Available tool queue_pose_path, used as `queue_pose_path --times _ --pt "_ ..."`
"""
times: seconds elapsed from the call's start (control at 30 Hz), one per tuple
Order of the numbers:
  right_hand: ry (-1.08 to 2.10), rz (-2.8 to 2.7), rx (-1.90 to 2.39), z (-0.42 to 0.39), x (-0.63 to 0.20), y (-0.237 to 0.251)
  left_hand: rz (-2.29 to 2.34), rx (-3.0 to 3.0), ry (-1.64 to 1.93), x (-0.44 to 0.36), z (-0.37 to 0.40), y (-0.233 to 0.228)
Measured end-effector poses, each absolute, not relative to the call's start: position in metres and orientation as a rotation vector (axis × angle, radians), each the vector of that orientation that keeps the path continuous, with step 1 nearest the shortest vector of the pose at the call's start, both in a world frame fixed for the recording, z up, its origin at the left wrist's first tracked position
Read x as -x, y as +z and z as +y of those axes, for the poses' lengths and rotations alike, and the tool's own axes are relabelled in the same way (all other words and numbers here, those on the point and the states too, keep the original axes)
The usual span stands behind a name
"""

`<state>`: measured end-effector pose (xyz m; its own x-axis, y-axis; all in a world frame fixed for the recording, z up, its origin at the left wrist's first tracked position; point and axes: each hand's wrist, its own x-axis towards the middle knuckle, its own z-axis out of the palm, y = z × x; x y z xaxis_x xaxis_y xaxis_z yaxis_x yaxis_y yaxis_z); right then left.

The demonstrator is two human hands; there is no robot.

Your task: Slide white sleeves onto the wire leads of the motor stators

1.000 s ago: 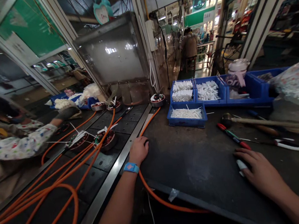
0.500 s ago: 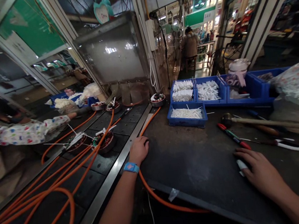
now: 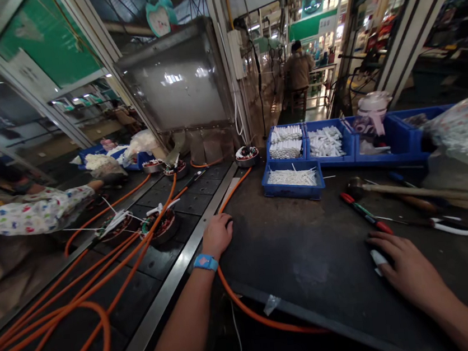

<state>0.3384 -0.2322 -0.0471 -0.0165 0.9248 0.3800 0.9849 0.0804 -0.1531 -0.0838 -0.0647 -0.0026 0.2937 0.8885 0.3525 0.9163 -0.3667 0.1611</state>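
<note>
Workbench [image 3: 309, 246] dark and worn, conveyor belt [image 3: 151, 264] alongside, workshop aisle beyond.

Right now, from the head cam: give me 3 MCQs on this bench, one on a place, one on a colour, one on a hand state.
1. Where does the left hand rest?
A. in a blue bin
B. on the orange hose at the bench edge
C. on the hammer

2. What colour is the wristband on the left wrist?
A. red
B. white
C. blue

3. How is the right hand?
A. palm down on the dark benchtop, a small white piece at its thumb
B. raised in the air
C. gripping the red-handled tool

Key: 1 B, its fingers lie over the hose beside the conveyor rail. 2 C, the band shows bright blue. 3 A, it lies flat; the red-handled tool lies apart, beyond it.
</note>
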Motion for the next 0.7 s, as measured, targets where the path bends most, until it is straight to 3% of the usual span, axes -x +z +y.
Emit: queue_pose_path --times 0.7 --pt "-0.197 -1.978 1.891 -0.2323 -0.3380 -0.0462 -1.728 2.473 -0.600 0.0842 -0.0652 -0.0015"
